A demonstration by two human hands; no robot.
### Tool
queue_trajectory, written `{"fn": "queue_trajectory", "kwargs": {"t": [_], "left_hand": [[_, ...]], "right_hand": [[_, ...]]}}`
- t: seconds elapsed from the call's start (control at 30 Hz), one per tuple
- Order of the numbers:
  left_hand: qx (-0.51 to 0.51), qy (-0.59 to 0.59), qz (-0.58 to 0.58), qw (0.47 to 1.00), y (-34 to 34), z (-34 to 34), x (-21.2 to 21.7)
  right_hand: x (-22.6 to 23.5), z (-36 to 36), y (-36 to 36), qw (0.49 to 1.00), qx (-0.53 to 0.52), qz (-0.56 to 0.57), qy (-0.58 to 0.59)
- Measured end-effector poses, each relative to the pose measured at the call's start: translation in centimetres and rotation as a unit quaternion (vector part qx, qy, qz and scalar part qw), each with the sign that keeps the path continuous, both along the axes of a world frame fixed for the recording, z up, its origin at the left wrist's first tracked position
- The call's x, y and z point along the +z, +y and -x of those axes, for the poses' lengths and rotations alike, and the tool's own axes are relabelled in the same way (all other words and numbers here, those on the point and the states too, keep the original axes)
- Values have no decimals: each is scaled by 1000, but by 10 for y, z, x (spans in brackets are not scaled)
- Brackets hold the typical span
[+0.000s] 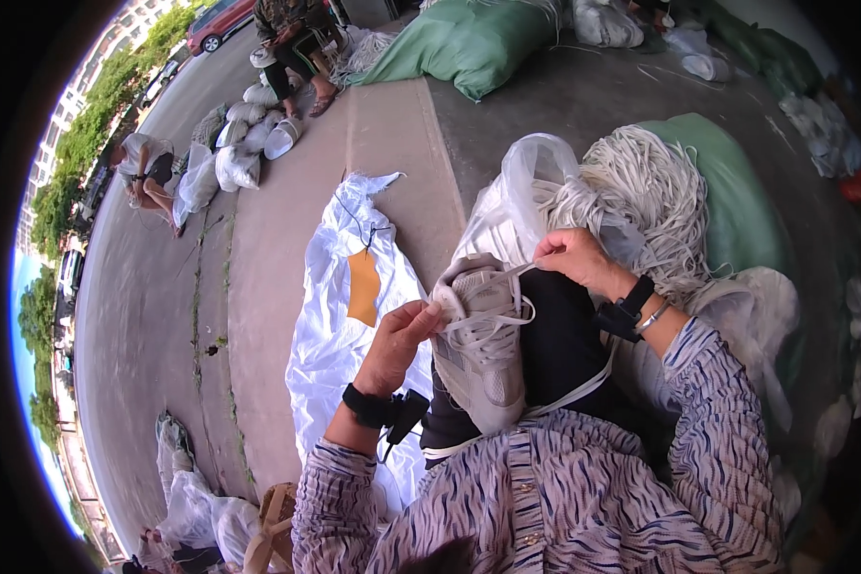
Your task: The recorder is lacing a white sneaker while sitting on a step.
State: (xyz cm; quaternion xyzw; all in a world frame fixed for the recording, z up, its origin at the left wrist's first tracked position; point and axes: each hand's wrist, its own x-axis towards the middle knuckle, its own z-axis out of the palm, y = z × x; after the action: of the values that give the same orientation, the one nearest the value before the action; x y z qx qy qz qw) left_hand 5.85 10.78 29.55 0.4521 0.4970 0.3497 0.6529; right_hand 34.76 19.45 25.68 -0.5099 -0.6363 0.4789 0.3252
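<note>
A beige-grey sneaker point(488, 368) rests on my lap over black cloth, its toe toward my body. White shoelace point(493, 323) runs across its tongue and eyelets. With thumb and fingers, my left hand point(399, 340) pinches the shoe's upper edge near the collar. My right hand point(579, 260) is closed on the end of a shoelace, drawn out to the right of the shoe and pulled fairly taut. Another lace loop lies over the front of the shoe. Each wrist wears a black strapped device.
A heap of white laces point(646, 196) and a clear plastic bag point(536, 177) lie ahead right, against a green sack point(722, 182). A white woven sheet point(320, 316) with an orange piece point(364, 287) covers ground at my left. Other people sit farther off beside filled bags point(239, 158).
</note>
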Motion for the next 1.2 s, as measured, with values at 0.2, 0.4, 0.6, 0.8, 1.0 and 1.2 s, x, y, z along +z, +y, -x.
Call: {"fn": "queue_trajectory", "kwargs": {"t": [0.2,0.4,0.6,0.8,1.0,1.2], "left_hand": [[25,26,-45,998,-12,-3,-2],[40,21,-84,995,-20,-7,-5],[43,8,-7,999,-3,9,-6],[-5,168,-1,986,44,9,6],[-180,121,34,976,71,9,10],[-120,50,16,991,61,15,7]], "right_hand": [[6,7,-33,988,30,-72,-136],[19,19,-54,963,85,-180,-184],[9,3,-40,982,165,-94,0],[14,25,-54,961,145,-184,-149],[23,31,-65,956,162,-189,-153],[36,35,-76,951,200,-188,-145]]}}
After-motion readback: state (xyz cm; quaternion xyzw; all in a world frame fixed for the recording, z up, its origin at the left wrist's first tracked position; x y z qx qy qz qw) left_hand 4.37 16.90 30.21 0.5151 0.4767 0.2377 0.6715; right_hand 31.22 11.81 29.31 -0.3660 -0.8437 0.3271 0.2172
